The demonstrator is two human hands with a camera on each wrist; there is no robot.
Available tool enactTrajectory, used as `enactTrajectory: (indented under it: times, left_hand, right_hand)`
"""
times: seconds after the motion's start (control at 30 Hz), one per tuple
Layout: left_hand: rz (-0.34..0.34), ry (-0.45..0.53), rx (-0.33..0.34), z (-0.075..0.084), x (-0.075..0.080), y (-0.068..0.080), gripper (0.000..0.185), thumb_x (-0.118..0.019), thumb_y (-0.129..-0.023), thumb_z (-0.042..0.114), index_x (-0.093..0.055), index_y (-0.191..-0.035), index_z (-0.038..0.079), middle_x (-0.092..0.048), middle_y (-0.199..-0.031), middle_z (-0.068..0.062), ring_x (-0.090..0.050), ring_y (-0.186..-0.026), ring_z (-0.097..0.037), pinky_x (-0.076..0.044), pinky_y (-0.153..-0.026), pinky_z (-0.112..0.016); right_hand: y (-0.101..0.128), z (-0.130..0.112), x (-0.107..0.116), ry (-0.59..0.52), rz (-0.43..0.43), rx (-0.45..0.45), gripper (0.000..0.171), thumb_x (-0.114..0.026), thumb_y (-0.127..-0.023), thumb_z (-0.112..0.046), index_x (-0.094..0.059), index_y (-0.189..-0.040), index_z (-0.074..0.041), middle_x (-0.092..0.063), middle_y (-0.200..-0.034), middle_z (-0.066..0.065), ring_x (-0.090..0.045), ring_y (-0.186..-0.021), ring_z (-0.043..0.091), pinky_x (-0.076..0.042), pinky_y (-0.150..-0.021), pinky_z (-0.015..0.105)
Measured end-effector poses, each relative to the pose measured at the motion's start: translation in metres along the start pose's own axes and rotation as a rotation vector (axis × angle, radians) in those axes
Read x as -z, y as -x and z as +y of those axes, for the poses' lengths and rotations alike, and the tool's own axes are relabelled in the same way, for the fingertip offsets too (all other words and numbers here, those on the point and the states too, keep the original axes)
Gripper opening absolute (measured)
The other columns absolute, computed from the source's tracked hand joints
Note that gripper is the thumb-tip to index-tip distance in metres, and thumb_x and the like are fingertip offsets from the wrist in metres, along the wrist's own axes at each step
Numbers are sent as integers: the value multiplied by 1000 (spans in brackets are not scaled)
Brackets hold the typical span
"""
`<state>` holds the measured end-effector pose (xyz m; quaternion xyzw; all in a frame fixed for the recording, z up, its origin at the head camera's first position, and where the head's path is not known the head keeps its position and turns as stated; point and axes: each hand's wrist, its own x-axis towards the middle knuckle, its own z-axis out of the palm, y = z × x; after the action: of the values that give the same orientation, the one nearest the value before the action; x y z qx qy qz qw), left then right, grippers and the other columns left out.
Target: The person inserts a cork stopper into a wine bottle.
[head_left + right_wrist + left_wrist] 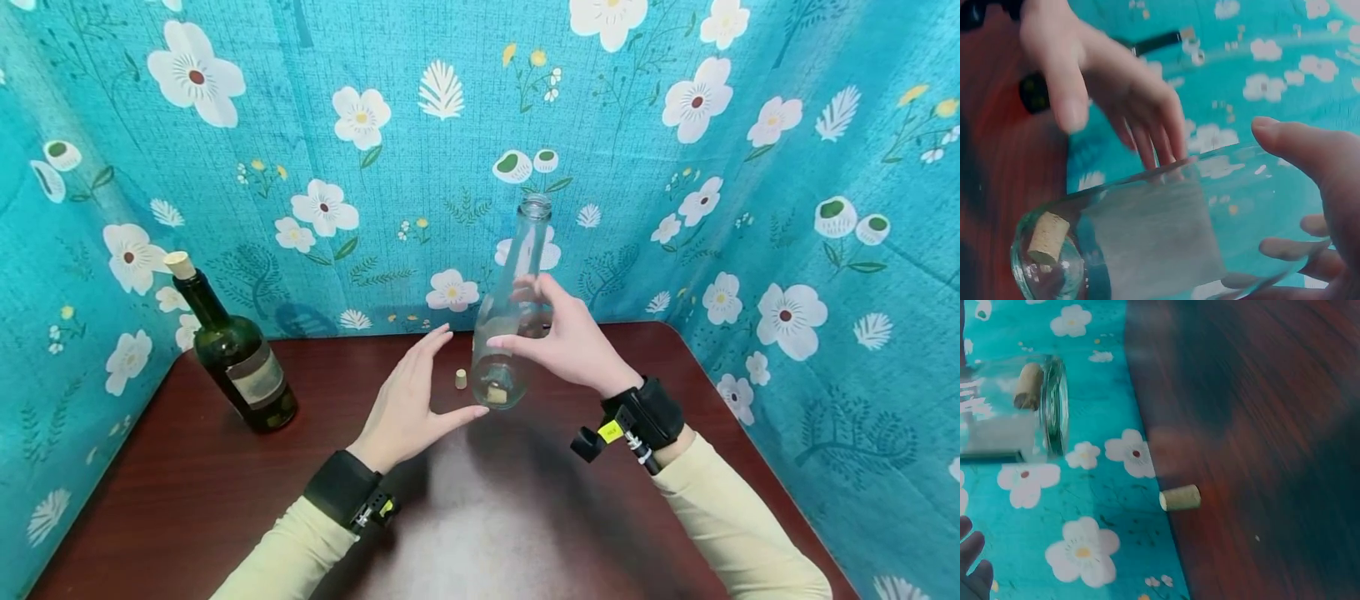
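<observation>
Holding the clear bottle [513, 321] above the table [187, 500], your right hand [573, 342] curled around it; your left hand [408, 400] was spread beside it. Left wrist: loose cork [1180, 497] lay below the bottle. Right wrist: another cork [1047, 237] was already inside it.

Makeshift recording booth: dark wooden table [187, 500] enclosed by teal floral cloth backdrop [420, 150].

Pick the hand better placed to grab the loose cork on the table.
Left. The left hand is open and holds nothing, right beside the loose cork. The right hand grips the clear bottle, so it likely isn't free.
</observation>
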<state>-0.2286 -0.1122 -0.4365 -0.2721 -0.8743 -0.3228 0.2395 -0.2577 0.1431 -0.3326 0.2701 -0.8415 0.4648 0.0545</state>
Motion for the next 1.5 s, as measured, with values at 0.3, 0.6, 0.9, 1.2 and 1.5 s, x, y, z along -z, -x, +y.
enactTrajectory:
  times: [0.3,0.6,0.9,1.2,1.5]
  left_hand:
    - [12,135,-15,25,10,-7,113,-80,-81,59,-10,-163,24,-57,-135,-2,-56,-77,-11,-48,-61,-30]
    - [22,167,-7,24,14,7,110,-83,-81,53,-14,-162,24,-60,-124,-1,-59,-66,-6,-49,-55,-27]
    - [-18,230,30,19,4,32,107,-81,-81,56,-15,-161,25,-55,-140,-1,-69,-104,-14,-59,-78,-38]
    - [-75,244,114,13,-7,58,107,-84,-78,56,-19,-157,28,-57,-136,1,-69,-100,-9,-58,-78,-36]
    - [-99,207,112,11,-11,71,102,-85,-77,54,-25,-151,18,-58,-134,0,-68,-85,-7,-56,-70,-30]
  right_hand:
    - [8,-25,-22,-49,-99,112,69,-87,-83,-33,-48,-138,-17,-66,-117,-2,-71,-93,11,-58,-75,34]
    - [14,-27,-36,-72,-142,152,64,-89,-81,-35,-51,-129,-15,-61,-127,0,-67,-106,12,-58,-74,36]
    - [26,-13,-57,-84,-167,163,65,-89,-79,-38,-53,-127,-15,-67,-119,-4,-65,-109,11,-56,-82,35]
    - [42,6,-77,-125,-233,94,67,-89,-79,-41,-47,-129,-23,-66,-121,-5,-65,-108,10,-55,-85,34]
    - [52,17,-89,-169,-278,59,73,-89,-79,-40,-42,-134,-26,-65,-123,-8,-67,-106,11,-56,-83,33]
